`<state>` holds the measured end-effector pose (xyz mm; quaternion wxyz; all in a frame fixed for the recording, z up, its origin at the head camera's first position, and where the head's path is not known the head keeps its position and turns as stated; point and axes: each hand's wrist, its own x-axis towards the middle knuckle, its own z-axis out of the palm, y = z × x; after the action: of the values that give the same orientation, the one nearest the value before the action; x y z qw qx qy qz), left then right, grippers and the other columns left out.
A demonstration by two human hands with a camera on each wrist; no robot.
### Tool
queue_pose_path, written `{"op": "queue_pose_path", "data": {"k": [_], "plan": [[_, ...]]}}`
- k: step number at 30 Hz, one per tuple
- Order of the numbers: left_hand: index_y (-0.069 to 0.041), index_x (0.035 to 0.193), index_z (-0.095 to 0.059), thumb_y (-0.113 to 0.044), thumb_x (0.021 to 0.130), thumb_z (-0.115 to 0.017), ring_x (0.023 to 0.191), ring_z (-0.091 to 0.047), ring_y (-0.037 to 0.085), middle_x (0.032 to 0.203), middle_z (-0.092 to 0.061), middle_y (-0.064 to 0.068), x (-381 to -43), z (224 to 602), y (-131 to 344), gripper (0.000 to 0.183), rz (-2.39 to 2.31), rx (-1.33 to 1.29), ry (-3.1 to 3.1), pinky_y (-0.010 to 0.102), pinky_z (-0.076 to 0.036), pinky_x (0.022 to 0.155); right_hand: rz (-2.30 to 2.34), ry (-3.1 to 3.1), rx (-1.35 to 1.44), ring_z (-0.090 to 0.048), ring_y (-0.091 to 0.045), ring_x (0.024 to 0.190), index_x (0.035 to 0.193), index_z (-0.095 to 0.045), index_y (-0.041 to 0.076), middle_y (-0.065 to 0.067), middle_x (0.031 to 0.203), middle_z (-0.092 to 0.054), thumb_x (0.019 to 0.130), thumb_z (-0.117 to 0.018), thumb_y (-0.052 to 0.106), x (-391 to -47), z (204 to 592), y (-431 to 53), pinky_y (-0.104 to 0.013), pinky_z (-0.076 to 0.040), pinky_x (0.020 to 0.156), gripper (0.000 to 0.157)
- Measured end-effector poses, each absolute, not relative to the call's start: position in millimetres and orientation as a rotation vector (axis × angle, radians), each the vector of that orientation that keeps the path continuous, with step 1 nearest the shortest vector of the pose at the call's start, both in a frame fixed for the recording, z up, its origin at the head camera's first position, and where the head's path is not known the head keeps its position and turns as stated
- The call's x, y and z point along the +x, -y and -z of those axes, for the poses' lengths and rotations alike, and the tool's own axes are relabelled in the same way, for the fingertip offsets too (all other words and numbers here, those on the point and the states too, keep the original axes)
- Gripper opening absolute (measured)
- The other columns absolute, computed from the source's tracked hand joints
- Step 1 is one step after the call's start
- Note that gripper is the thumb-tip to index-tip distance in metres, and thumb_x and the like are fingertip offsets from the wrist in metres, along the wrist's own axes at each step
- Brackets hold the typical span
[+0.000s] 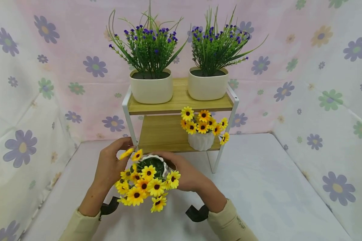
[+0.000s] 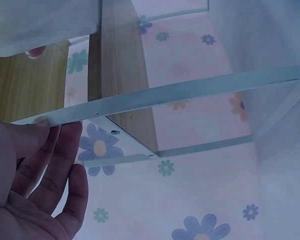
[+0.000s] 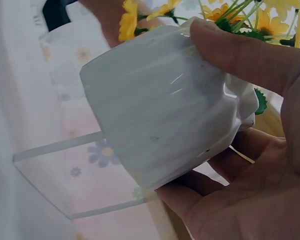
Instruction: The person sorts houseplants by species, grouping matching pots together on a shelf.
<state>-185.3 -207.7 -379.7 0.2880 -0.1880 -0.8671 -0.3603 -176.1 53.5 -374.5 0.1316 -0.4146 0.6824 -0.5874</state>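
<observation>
My right hand grips a white fluted flowerpot of yellow artificial sunflowers. The pot is tilted, its blooms toward me, in front of the wooden shelf rack's lower board. In the right wrist view the thumb lies near the pot's rim and the fingers pass underneath. At the rack's left side, my left hand pinches the white metal frame between thumb and fingers. A matching pot of yellow and orange sunflowers stands at the lower board's right end.
Two cream oval planters with purple flowers and tall grass stand on the rack's top board. Under the rack lies a white tabletop. Flower-print cloth hangs behind and at both sides.
</observation>
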Motion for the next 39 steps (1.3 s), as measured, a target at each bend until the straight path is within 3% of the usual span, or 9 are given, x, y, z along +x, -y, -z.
{"op": "queue_pose_path", "data": {"k": [5,11,18,25,32,39], "plan": [[-0.009,0.124,-0.065,-0.001,0.092,-0.07,0.097,-0.07,0.025,0.109,-0.072,0.007,-185.1,380.1,208.8,0.033,0.98,-0.514,2.301,0.052,-0.054,0.092,1.772,-1.994,-1.207,-0.05,-0.018,0.133,0.15,-0.044,0.023,0.003,0.145,-0.052,0.086,-0.08,0.021,-173.7,365.2,-61.7,-0.04,-0.042,0.111,0.073],[-0.007,0.127,-0.065,-0.002,0.092,-0.07,0.108,-0.067,0.03,0.117,-0.07,0.009,-184.1,382.3,209.8,0.035,0.989,-0.456,2.316,0.052,-0.051,0.096,1.877,-2.06,-1.176,-0.051,-0.02,0.131,0.15,-0.044,0.015,-0.002,0.144,-0.053,0.084,-0.08,0.005,-173.6,355.9,-63.1,-0.038,-0.044,0.108,0.076],[-0.009,0.126,-0.065,-0.001,0.092,-0.069,0.099,-0.069,0.028,0.113,-0.071,0.009,-184.6,381.8,208.2,0.035,0.972,-0.412,2.351,0.053,-0.051,0.097,2.091,-1.976,-1.093,-0.055,-0.026,0.125,0.149,-0.042,0.002,-0.015,0.141,-0.053,0.085,-0.075,-0.004,-169.3,338.4,-61.5,-0.037,-0.051,0.101,0.073],[-0.009,0.128,-0.065,-0.002,0.093,-0.069,0.104,-0.067,0.028,0.116,-0.07,0.008,-185.0,381.4,207.6,0.036,0.965,-0.406,2.351,0.053,-0.052,0.096,2.174,-2.02,-0.995,-0.057,-0.024,0.121,0.147,-0.046,0.005,-0.011,0.138,-0.056,0.085,-0.074,-0.003,-172.6,331.8,-55.9,-0.035,-0.054,0.095,0.069],[-0.01,0.123,-0.066,-0.008,0.094,-0.07,0.098,-0.07,0.022,0.108,-0.072,0.004,-186.7,384.1,208.6,0.03,0.965,-0.439,2.334,0.048,-0.054,0.092,2.101,-2.359,-0.82,-0.057,-0.014,0.118,0.145,-0.05,0.014,0.001,0.141,-0.055,0.088,-0.077,0.011,-179.3,333.2,-47.5,-0.032,-0.053,0.088,0.064],[-0.013,0.125,-0.066,-0.01,0.094,-0.071,0.098,-0.069,0.018,0.112,-0.071,0.002,-187.0,381.8,208.0,0.031,0.926,-0.455,2.33,0.043,-0.055,0.091,2.215,-2.262,-0.846,-0.059,-0.019,0.119,0.149,-0.043,0.01,-0.008,0.139,-0.056,0.087,-0.075,-0.001,-198.5,350.0,-41.0,-0.039,-0.054,0.09,0.071]]}}
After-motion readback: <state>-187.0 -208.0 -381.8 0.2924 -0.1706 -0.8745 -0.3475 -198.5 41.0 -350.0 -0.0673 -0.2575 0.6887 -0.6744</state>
